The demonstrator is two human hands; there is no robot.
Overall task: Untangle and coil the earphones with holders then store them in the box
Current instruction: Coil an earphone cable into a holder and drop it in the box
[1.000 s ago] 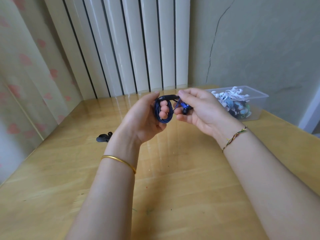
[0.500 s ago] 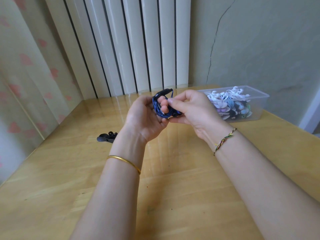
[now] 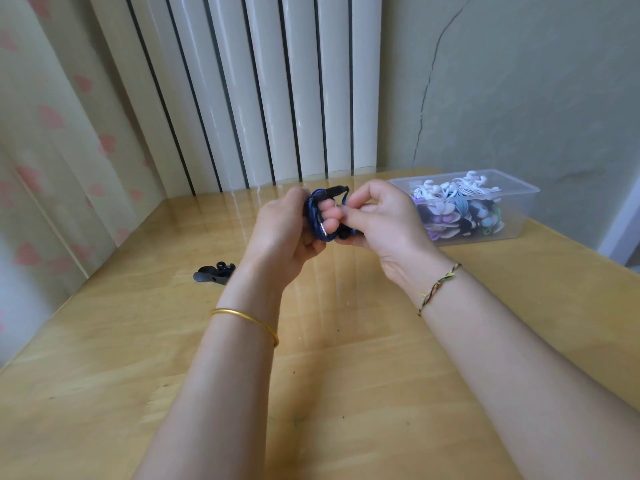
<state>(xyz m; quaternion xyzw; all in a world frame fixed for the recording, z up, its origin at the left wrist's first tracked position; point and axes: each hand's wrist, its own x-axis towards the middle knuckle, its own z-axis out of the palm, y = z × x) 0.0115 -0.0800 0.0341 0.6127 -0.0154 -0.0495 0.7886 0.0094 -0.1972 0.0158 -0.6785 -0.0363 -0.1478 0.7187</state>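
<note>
Wooden table (image 3: 346, 375) takes up most of the view, with both forearms over it. The clear box (image 3: 519, 220) sits open at the far right of the table, apart from the hands. It is already packed with stored sets (image 3: 450, 202), and the white ones reach the rim.

Left hand (image 3: 280, 237) has its fingers curled through the coil of the blue earphones (image 3: 317, 216), held above the table mid-frame. Right hand (image 3: 388, 230) pinches at the coil's right side. It's too blurry to tell exactly what is in the pinch. A black holder (image 3: 334, 191) lies across the top of the coil.

My read is that coiling is done and fastening is in hand. Next I'd close the holder round the loops without letting them spring loose, then carry the set right to the box. The full box is the only snag I see, so the set may need pressing in. A spare holder (image 3: 213, 273), also black, lies on the table just left of the left wrist.
</note>
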